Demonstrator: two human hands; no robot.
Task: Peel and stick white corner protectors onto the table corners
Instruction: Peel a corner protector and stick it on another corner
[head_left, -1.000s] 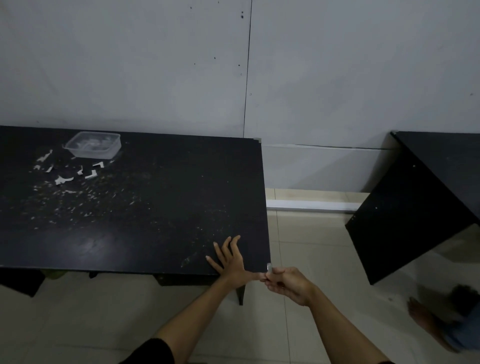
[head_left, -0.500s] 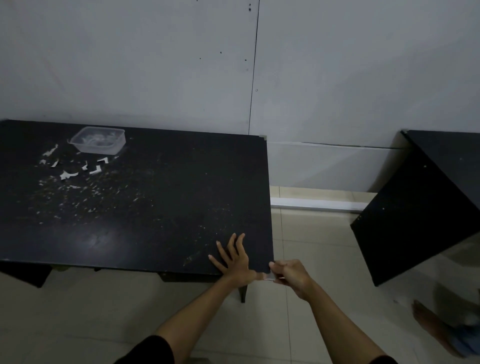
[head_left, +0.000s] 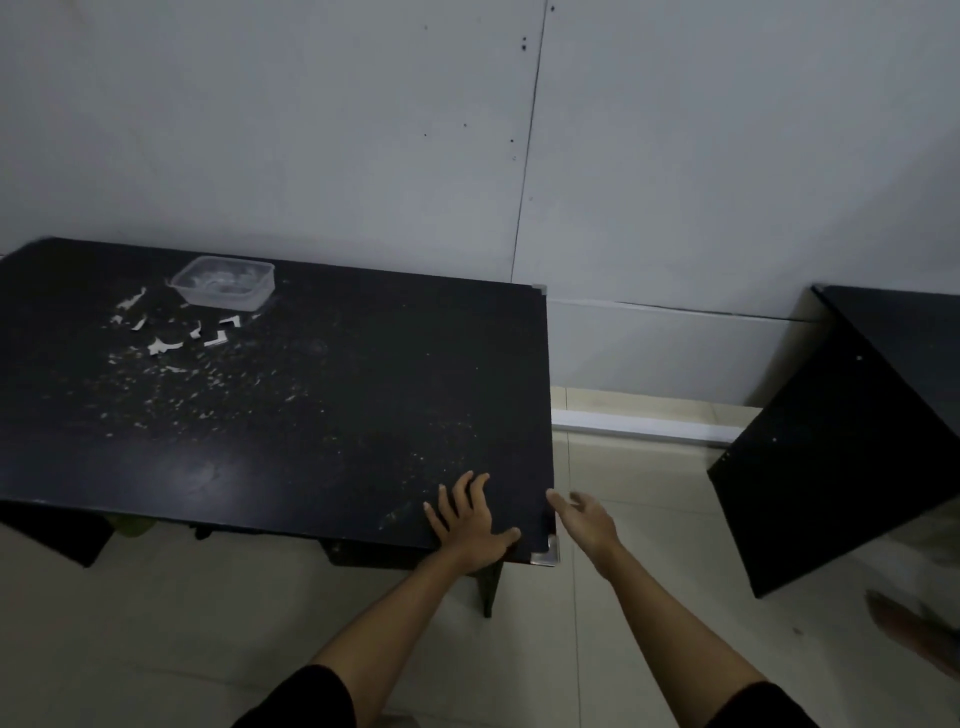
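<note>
A black table (head_left: 311, 415) fills the left and middle of the view. A pale corner protector (head_left: 546, 556) sits on its near right corner, and another (head_left: 540, 287) shows on the far right corner. My left hand (head_left: 470, 522) lies flat on the tabletop just left of the near corner, fingers spread. My right hand (head_left: 584, 522) hovers beside the table's right edge, fingers straight and empty, just above the stuck protector. A clear plastic tub (head_left: 224, 280) with more protectors stands at the far left, with white peeled backing scraps (head_left: 171, 332) in front of it.
A second black table (head_left: 857, 441) stands tilted at the right, across a strip of tiled floor (head_left: 623, 519). A grey wall (head_left: 467, 130) runs behind both. Another person's foot (head_left: 914, 629) shows blurred at the lower right.
My right hand let go of the protector, which now sits on the near right corner, and moved up along the table's edge with fingers open. My left hand stayed flat on the table.
</note>
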